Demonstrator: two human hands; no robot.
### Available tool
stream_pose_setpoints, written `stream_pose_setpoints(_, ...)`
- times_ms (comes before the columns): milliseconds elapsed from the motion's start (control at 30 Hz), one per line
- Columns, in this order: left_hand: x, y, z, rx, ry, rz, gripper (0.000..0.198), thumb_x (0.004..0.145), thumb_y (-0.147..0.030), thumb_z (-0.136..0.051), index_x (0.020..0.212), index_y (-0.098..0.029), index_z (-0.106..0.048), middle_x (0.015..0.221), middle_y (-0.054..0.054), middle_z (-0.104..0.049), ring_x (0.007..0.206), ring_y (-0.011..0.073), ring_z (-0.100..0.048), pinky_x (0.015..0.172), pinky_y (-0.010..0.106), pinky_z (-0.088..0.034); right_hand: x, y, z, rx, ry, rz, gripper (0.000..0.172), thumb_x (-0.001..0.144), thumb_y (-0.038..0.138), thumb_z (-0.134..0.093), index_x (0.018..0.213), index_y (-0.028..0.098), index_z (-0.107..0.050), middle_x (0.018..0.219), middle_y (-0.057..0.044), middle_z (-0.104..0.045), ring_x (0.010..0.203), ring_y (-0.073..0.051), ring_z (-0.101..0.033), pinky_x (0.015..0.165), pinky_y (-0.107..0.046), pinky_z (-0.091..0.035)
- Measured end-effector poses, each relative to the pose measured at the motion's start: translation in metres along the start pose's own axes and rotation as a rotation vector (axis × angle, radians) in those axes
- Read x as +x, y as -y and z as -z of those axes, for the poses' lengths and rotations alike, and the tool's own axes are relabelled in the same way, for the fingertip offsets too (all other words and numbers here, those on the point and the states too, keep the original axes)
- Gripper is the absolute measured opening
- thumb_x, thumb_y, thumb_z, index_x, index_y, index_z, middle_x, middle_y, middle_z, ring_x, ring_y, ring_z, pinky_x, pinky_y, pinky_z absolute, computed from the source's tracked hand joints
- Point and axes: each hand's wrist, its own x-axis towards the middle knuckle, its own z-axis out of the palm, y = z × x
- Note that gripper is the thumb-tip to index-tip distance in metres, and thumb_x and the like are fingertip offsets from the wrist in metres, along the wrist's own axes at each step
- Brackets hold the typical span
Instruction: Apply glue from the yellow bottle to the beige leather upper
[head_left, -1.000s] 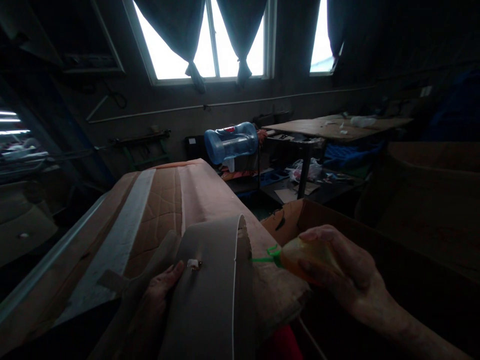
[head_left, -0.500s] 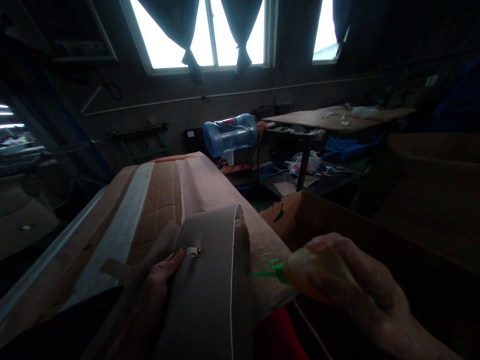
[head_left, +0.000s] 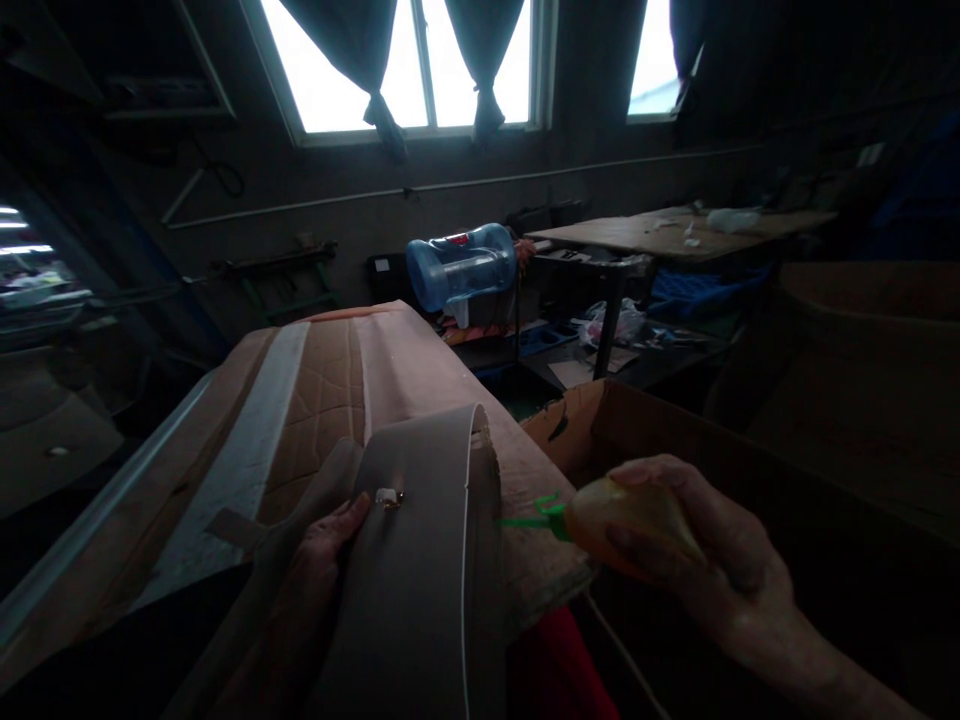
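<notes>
**Bottle lifted slightly, nozzle nearer the panel edge; left side steady**

Change vs half a second ago: right hand (head_left: 720,555) has raised the squeeze bottle (head_left: 637,520) a little and shifted it a touch toward 9 o'clock. Green nozzle (head_left: 532,521) now points to 9 o'clock, its tip at or just beside the edge of the curved panel (head_left: 412,590). Contact not confirmable, too dark. Any liquid coming out: can't tell.

Right grip: closed around the bottle, thumb on the upper side, fingers wrapping below. Bottle sits at 4 o'clock of the view, lying roughly level, nozzle end toward the panel.

Left hand (head_left: 322,555), at 7 to 8 o'clock: thumb against the panel's left side, fingers hidden, so can't tell how firmly it is closed. Barely any shift there. Panel is at 6 to 7 o'clock, bent over, pale edge facing the bottle, small metal fitting (head_left: 388,498) on its upper face.

Meaning, my read: nozzle being repositioned along that edge, with the panel kept steady; hold unchanged on both sides.

Around: covered work surface (head_left: 409,375) runs beyond the panel toward 12 o'clock; open carton (head_left: 581,415) at 4 o'clock, behind the bottle.
</notes>
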Motion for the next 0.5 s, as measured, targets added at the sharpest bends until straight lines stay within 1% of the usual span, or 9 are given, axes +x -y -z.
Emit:
stream_pose_setpoints(100,-0.002,0.002,0.000,0.022,0.025,-0.001,0.036,0.081,-0.035,-0.060,0.105,-0.008,-0.062,0.078,0.014,-0.066,0.062,0.0254,-0.063,0.056,0.034,-0.053,-0.005,0.006,0.004,-0.008,0.035,0.005,0.014,0.086,0.035,-0.054,0.098,0.029,-0.053,0.090,0.002,-0.059,0.076,-0.013,-0.060,0.053,-0.014,-0.051)
stream_pose_setpoints(200,-0.002,0.003,-0.001,0.041,0.002,-0.021,0.039,0.081,-0.035,-0.060,0.109,-0.007,-0.060,0.077,0.014,-0.066,0.059,0.0263,-0.063,0.054,0.035,-0.052,-0.014,0.014,0.009,0.024,0.052,0.038,0.012,0.087,0.033,-0.051,0.099,0.030,-0.052,0.091,0.000,-0.058,0.080,-0.014,-0.060,0.052,-0.015,-0.052)
stream_pose_setpoints(300,-0.003,0.001,-0.003,0.058,-0.017,-0.031,0.041,0.082,-0.033,-0.059,0.115,-0.008,-0.058,0.081,0.015,-0.067,0.064,0.0260,-0.064,0.057,0.035,-0.053,-0.022,0.020,0.011,0.050,0.055,0.042,0.015,0.087,0.030,-0.051,0.102,0.030,-0.052,0.092,-0.001,-0.058,0.083,-0.015,-0.060,0.058,-0.015,-0.054)
stream_pose_setpoints(367,-0.004,0.000,-0.004,0.065,-0.033,-0.036,0.036,0.083,-0.032,-0.058,0.110,-0.008,-0.062,0.079,0.013,-0.067,0.061,0.0245,-0.063,0.056,0.033,-0.052,-0.026,0.023,0.012,0.056,0.054,0.040,0.015,0.088,0.030,-0.049,0.103,0.031,-0.052,0.091,-0.002,-0.057,0.085,-0.016,-0.060,0.062,-0.016,-0.056)
stream_pose_setpoints(400,-0.004,-0.001,-0.004,0.070,-0.030,-0.032,0.034,0.083,-0.032,-0.058,0.105,-0.008,-0.064,0.077,0.013,-0.067,0.060,0.0239,-0.063,0.055,0.032,-0.052,-0.028,0.025,0.013,0.057,0.056,0.051,0.015,0.088,0.031,-0.049,0.103,0.031,-0.052,0.091,-0.002,-0.057,0.085,-0.016,-0.060,0.061,-0.015,-0.056)
stream_pose_setpoints(500,-0.004,0.000,-0.003,0.078,-0.042,-0.049,0.028,0.082,-0.034,-0.059,0.094,-0.009,-0.067,0.078,0.011,-0.067,0.061,0.0210,-0.062,0.054,0.028,-0.051,-0.033,0.029,0.014,0.065,0.073,0.018,0.018,0.087,0.030,-0.050,0.105,0.031,-0.052,0.094,-0.003,-0.058,0.087,-0.017,-0.060,0.057,-0.015,-0.056)
